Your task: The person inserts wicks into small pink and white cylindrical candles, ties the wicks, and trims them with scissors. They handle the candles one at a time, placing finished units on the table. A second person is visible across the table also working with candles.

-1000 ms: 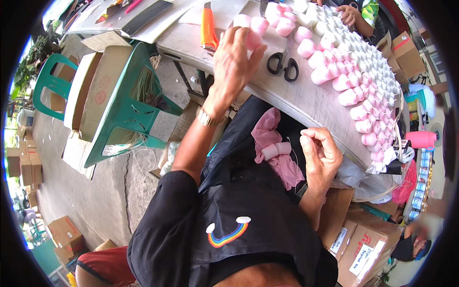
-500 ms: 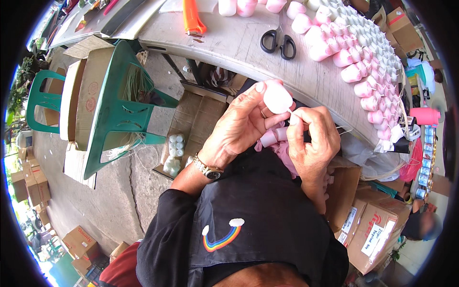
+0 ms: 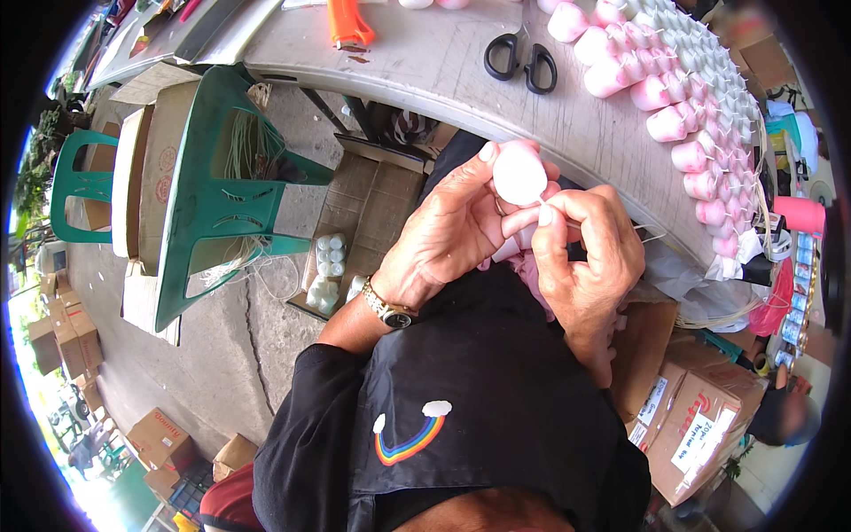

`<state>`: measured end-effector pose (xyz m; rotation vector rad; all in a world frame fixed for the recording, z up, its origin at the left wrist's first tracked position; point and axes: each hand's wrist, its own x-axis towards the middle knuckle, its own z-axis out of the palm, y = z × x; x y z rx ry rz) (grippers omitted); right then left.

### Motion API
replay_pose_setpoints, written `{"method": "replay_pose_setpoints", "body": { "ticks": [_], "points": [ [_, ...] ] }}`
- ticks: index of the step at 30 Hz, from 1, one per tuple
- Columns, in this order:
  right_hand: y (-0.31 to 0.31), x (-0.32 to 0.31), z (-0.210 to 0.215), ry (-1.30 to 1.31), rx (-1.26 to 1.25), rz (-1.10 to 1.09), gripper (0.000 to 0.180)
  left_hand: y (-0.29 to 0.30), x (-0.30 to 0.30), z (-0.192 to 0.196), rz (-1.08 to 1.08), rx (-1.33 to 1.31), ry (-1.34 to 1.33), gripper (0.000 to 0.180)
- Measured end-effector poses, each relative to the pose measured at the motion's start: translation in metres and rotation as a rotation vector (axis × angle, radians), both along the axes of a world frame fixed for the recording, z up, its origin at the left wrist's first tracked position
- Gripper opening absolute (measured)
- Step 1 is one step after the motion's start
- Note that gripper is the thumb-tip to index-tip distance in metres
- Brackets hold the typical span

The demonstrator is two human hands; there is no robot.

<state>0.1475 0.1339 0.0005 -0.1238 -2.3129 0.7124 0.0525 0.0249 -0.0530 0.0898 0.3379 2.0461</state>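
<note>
My left hand [image 3: 436, 232] holds a small pale pink, cup-shaped piece [image 3: 520, 176] with its round white end turned up, gripped between thumb and fingers. At the lower edge of that piece, my right hand [image 3: 587, 257] pinches a thin pale strand [image 3: 543, 203] between thumb and forefinger. Both hands are over my lap, just off the table's near edge. Partly hidden beneath them lies pink material [image 3: 530, 282]. To the upper right, many similar pink and white pieces [image 3: 671, 122] sit joined in rows on the table [image 3: 425, 55].
Black-handled scissors [image 3: 521, 64] and an orange cutter [image 3: 351, 25] rest on the table. A green plastic chair [image 3: 217, 204] stands at left. Beside my left arm is an open cardboard box [image 3: 363, 199] holding small white pieces [image 3: 330, 257]. Cardboard boxes [image 3: 687, 426] stand at right.
My view has shifted slightly. The piece is tilted a little differently in my left hand, and my right hand has moved slightly right, still pinching the strand.
</note>
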Motion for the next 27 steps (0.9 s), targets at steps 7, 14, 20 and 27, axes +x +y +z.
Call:
{"method": "replay_pose_setpoints", "body": {
  "ticks": [7, 14, 20, 27],
  "points": [
    [0.021, -0.013, -0.005, 0.124, -0.244, -0.179, 0.015, -0.010, -0.009, 0.007, 0.146, -0.148, 0.107, 0.043],
    [0.025, -0.020, -0.008, -0.050, -0.058, -0.071, 0.017, -0.051, -0.087, 0.021, 0.789, -0.539, 0.749, 0.025],
    [0.026, -0.018, -0.017, -0.073, -0.074, -0.075, 0.019, -0.088, -0.144, 0.029, 1.223, -1.348, 1.215, 0.018],
    [0.034, -0.013, -0.024, -0.061, -0.056, -0.094, 0.019, -0.079, -0.138, 0.016, 1.264, -1.409, 1.417, 0.018]
  ]
}}
